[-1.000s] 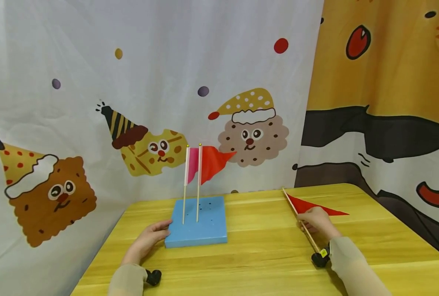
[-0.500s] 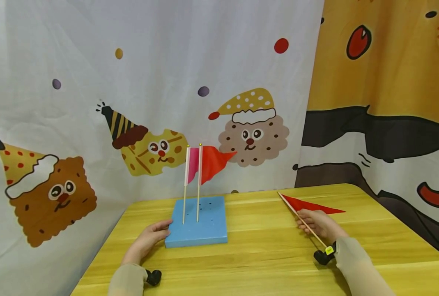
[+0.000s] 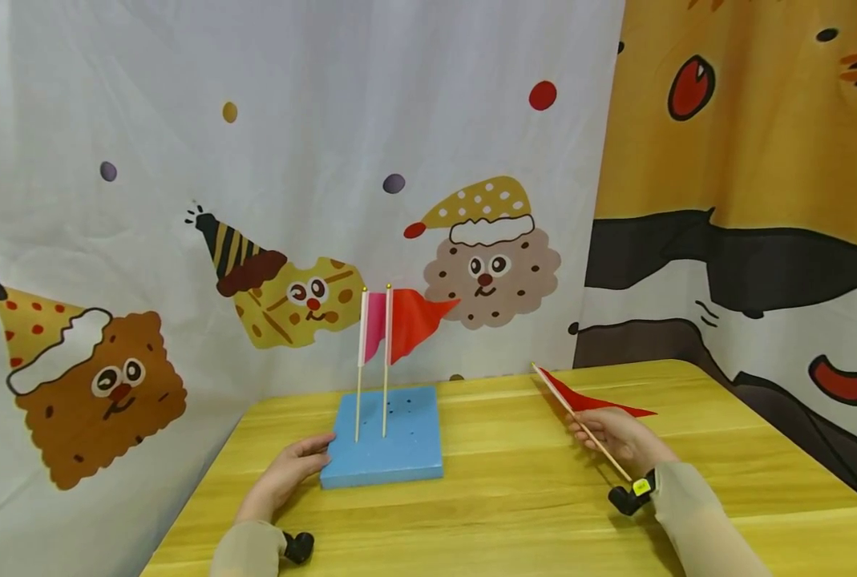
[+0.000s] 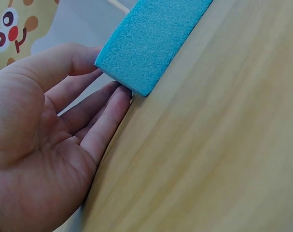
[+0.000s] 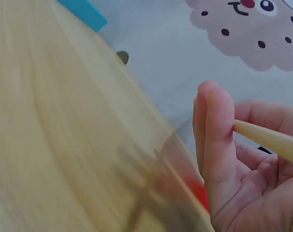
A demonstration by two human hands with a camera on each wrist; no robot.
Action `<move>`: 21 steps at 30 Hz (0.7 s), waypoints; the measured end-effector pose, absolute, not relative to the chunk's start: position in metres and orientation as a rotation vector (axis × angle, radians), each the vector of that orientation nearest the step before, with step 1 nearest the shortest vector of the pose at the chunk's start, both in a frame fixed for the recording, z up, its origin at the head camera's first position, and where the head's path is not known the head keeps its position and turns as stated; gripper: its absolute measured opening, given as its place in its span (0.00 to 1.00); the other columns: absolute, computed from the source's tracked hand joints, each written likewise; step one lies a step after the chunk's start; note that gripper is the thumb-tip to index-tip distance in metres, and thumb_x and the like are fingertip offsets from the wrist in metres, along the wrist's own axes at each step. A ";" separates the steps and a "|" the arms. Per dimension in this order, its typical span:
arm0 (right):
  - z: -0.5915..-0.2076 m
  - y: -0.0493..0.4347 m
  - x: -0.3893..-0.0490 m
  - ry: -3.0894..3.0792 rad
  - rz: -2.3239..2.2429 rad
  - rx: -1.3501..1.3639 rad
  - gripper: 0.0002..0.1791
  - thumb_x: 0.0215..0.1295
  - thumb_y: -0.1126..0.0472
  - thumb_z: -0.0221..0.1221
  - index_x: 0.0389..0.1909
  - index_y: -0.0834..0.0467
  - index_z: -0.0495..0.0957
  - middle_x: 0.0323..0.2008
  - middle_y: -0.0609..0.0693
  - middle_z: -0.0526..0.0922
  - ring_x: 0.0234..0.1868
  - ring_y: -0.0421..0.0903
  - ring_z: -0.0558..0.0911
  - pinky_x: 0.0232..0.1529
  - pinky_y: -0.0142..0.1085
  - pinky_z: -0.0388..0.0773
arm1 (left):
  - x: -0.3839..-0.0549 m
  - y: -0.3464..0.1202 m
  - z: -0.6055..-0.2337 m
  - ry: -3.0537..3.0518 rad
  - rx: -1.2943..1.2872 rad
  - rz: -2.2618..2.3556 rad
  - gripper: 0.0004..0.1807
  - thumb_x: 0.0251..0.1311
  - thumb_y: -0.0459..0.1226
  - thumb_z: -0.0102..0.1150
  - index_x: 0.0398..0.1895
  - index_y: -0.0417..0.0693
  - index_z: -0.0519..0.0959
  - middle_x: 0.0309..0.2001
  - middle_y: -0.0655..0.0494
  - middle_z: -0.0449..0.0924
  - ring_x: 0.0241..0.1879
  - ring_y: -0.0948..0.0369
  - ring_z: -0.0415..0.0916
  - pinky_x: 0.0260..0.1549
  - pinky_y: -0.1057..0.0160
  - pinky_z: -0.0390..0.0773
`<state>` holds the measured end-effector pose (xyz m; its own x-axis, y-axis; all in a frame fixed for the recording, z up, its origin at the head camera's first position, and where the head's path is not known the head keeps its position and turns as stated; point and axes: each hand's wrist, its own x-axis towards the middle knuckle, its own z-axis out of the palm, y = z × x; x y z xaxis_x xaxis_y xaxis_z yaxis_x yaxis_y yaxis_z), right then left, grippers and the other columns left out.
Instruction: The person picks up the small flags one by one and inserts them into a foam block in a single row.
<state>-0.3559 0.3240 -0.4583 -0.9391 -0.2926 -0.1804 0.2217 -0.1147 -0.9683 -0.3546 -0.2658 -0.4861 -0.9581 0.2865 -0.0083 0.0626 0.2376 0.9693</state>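
Note:
A blue foam block [image 3: 392,463] with small holes lies on the table, and two flags stand upright in it. One is a pink flag [image 3: 374,327], partly covered by an orange-red flag [image 3: 412,324]. My left hand [image 3: 289,474] touches the block's left side; in the left wrist view the fingertips meet its edge, fingers only slightly bent. On the right, my right hand [image 3: 619,437] pinches the wooden stick [image 5: 269,137] of a red flag [image 3: 580,401]. This flag slants, its tip pointing away from me and leftward.
The wooden table [image 3: 500,513] extends beneath both hands. Behind it hangs a printed white curtain [image 3: 313,96], with an orange and black printed cloth [image 3: 745,176] at the right. Each wrist wears a small black camera [image 3: 300,547].
My right hand has shifted its grip along the stick, and the red flag has moved slightly left. My left hand and the block stay in place; the head view tips slightly.

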 end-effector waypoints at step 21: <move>-0.401 0.278 -0.370 1.749 -2.203 -0.290 0.14 0.76 0.66 0.46 0.42 0.56 0.82 0.35 0.49 0.83 0.33 0.41 0.84 0.36 0.33 0.83 | -0.353 -0.264 -0.486 2.338 0.346 1.808 0.30 0.67 0.35 0.57 0.70 0.35 0.63 0.70 0.33 0.57 0.70 0.39 0.52 0.60 0.51 0.70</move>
